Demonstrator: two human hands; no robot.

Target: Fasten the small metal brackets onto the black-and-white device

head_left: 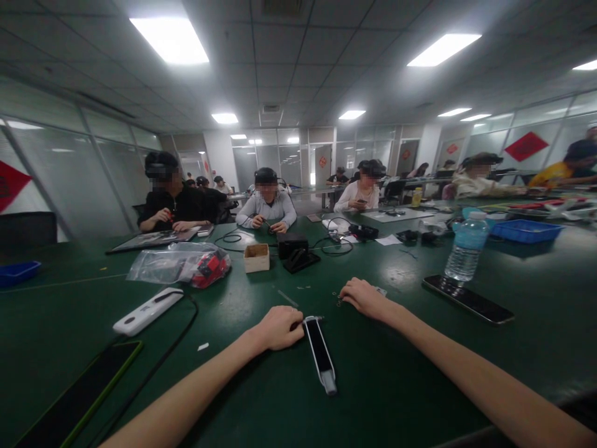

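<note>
My left hand [278, 326] rests curled on the green table [382, 379], its fingers closed at the top end of a long slim black-and-white device [319, 352] that lies flat beside it. My right hand [364, 297] lies knuckles up a little farther out, fingers bent down over small metal parts [338, 300] at its left edge. What the right fingers hold, if anything, is hidden.
A white remote-like device [148, 310] with a black cable and a dark tablet [81, 395] lie at left. A plastic bag [181, 264], small cardboard box [257, 257], black units [298, 255], water bottle [466, 246] and phone [467, 299] stand beyond. Several people sit across the table.
</note>
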